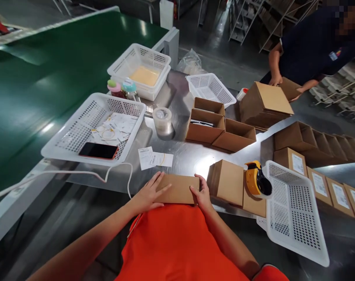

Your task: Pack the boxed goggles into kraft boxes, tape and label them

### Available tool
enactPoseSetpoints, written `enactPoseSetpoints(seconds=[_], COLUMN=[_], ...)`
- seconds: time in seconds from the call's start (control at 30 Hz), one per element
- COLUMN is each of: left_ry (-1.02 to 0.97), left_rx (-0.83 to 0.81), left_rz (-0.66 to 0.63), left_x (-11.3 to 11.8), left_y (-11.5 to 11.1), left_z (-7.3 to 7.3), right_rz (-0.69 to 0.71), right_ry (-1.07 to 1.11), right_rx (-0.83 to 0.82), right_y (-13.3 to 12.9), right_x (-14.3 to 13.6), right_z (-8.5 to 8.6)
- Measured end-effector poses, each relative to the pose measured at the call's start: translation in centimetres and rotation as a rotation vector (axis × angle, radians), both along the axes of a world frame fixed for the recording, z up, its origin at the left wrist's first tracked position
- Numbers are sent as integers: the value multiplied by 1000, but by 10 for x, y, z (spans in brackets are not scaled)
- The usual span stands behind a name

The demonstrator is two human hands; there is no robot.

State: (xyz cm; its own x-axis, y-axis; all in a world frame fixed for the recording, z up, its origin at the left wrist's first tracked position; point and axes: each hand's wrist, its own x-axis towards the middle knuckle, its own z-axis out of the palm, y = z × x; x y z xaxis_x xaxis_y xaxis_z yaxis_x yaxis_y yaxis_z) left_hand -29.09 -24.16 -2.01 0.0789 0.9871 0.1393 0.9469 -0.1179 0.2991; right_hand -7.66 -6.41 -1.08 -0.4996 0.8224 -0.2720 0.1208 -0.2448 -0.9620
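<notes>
Your spread left hand (149, 194) likely steadies a brown rectangular cardboard box (180, 189) while your right hand (203, 194) grips its right end.

Both arms reach forward from the near side, and the two hands are at about the same height in front of the torso (168, 246), apart from each other. The left arm (92, 240) runs slantwise from the near left toward the middle, with its forearm bare. The left hand (146, 197) is turned palm down, its fingers (163, 191) spread and rather straight, pointing to the right and far side. The right arm (232, 242) is bent, and its forearm goes toward the far left. The right hand (204, 196) is curled in a grasp, its thumb (194, 191) pointing leftward.
</notes>
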Motion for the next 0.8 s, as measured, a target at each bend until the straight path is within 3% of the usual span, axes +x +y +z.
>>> enactPoseSetpoints(seconds=[0.1, 0.2, 0.3, 0.4, 0.43, 0.47, 0.5, 0.63, 0.73, 0.8], left_ry=[-40, -100, -153, -185, -189, -190, -188, -184, -195, -206], left_rx=[8, 36, 32, 29, 30, 29, 27, 26, 17, 3], left_rz=[-26, -24, -14, 1, 1, -2, -5, -13, -7, 1], left_x=[-4, -4, -3, -2, -2, -3, -3, -2, -1, 0], left_y=[0, 0, -2, -2, -2, -1, -1, 4, 7, 8], left_z=[-3, -2, -2, -2, -3, -3, -4, -8, -10, -11], right_rz=[-26, 36, 35, -276, -423, -531, -530, -204, -160, -114], right_ry=[-9, -73, -274, -608, -747, -892, -1030, -1238, -1101, -838], right_rx=[10, 70, 373, 838, 925, 947, 904, 691, 676, 591], right_y=[-6, -8, 15, 67, 86, 105, 121, 152, 139, 118], right_x=[-6, -6, 16, 69, 91, 112, 131, 173, 167, 148], right_z=[-4, -4, 11, 37, 45, 51, 55, 60, 73, 87])
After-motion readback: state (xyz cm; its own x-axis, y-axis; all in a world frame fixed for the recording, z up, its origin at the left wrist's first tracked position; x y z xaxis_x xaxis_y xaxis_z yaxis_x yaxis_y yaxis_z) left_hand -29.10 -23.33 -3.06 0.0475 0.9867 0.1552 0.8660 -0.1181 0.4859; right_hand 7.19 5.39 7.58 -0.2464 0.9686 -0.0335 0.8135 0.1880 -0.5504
